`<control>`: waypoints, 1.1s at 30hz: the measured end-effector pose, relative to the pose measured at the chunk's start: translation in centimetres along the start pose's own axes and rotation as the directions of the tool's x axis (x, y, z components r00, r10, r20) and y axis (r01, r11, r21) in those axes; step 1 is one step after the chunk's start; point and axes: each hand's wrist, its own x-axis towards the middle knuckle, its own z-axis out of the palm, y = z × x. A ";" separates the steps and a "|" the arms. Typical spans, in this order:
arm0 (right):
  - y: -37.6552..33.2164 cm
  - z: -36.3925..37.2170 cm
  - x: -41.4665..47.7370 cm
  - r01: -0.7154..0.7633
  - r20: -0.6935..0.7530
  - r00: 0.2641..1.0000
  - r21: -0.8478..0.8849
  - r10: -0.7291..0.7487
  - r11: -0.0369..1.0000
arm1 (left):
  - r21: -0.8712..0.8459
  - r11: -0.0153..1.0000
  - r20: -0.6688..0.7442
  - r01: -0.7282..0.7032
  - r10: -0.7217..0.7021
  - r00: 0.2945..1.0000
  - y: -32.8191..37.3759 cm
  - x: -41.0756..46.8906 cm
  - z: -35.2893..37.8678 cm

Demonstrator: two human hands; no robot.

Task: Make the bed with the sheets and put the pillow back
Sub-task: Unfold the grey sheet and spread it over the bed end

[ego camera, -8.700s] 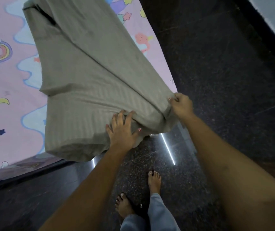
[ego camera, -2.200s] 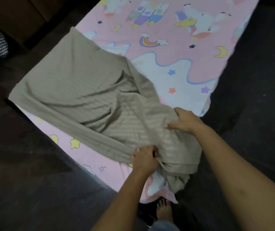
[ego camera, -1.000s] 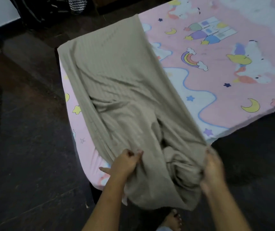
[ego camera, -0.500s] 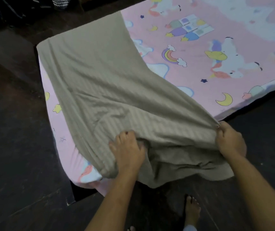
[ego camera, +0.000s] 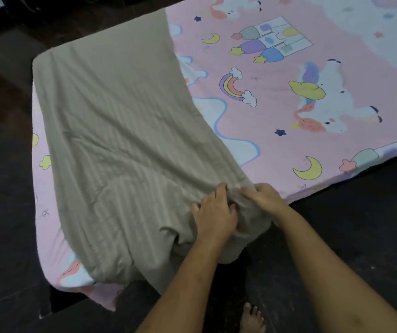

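Item: taupe striped sheet [ego camera: 120,131], laid lengthwise along the left part of the bed [ego camera: 332,182], its near end bunched and hanging off the corner toward the dark floor [ego camera: 361,231]. Soft, light and limp, I judge; creases readily, best taken at hem and corners. Grip: my left hand [ego camera: 214,217] curls into the gathered cloth; my right hand [ego camera: 262,195] pinches a fold just beside it. Surface: pink unicorn-print sheet [ego camera: 313,68], lying flat.
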 end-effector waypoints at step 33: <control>2.9 1.6 -2.5 -0.198 -0.683 0.717 -0.392 -0.139 0.899 | -0.561 0.740 -0.407 0.371 -0.637 0.655 -15.0 -3.6 -2.2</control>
